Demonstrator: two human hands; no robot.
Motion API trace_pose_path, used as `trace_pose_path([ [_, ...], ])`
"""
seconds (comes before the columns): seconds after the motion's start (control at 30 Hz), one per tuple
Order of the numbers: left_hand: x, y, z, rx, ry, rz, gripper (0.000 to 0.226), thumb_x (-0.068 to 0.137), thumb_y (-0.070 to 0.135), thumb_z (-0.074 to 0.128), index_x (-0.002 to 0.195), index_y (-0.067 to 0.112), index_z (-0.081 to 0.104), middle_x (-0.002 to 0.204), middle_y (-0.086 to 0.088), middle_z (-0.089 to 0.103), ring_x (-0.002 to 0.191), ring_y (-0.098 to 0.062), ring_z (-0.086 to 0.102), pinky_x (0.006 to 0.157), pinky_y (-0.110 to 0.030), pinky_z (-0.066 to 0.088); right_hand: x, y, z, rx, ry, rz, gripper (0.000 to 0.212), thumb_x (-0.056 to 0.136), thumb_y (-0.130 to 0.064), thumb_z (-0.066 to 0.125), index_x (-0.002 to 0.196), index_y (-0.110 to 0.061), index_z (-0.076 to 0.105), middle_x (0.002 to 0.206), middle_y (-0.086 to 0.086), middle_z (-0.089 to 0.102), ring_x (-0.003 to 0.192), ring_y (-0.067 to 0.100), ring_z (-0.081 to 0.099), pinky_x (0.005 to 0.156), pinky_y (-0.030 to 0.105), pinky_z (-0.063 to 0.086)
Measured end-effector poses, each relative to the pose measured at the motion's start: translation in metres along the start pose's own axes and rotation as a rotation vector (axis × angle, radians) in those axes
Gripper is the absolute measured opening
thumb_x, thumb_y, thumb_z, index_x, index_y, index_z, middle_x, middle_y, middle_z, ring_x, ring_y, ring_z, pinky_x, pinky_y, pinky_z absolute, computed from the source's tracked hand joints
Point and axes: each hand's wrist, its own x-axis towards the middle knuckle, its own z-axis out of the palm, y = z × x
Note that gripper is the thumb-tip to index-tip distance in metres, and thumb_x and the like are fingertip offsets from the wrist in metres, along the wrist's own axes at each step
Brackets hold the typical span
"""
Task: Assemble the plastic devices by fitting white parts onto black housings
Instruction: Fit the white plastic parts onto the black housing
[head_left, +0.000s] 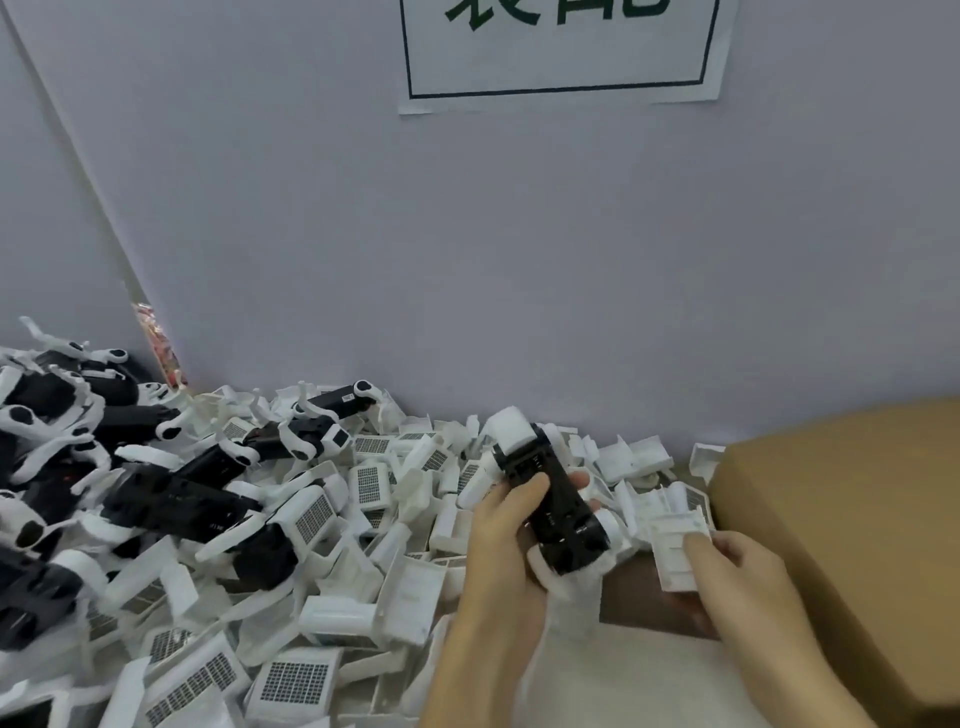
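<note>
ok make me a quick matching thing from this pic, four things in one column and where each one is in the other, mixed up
Things
1. black housing
2. white part
3. cardboard box
4. paper sign

Places
A. on the wall, top of the view
B. gripped in the left hand
C. at the right edge of the table
D. pinched in the right hand

Pairs: 1-B, 2-D, 3-C, 4-A
</note>
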Motion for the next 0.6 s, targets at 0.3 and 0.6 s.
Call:
trace_pose_path([
  [0.3,0.003,-0.013,0.006,-0.069,0.019,-0.126,0.059,0.079,0.027,0.057,0.129,-0.005,0.06,0.108,-0.024,0.07,0.083,-0.033,0.067,0.074,-0.04,0.059,-0.003,0.012,0.005,0.007,-0.078,-0.191,0.039,0.096,-0.003,0.045,0.104,-0.039,0.053,0.078,0.002,0.073,0.052,0.025,0.07,0.046,0.027,0.044],
  [0.6,0.007,-0.018,0.006,-0.045,0.096,-0.055,0.053,0.083,0.032,0.056,0.125,0.001,0.065,0.118,-0.022,0.07,0.093,-0.032,0.068,0.081,-0.043,0.056,0.002,0.017,0.002,-0.506,-0.076,-0.37,0.029,0.087,-0.026,0.057,0.111,-0.044,0.056,0.106,-0.017,0.057,0.093,0.008,0.059,0.071,0.021,0.044],
])
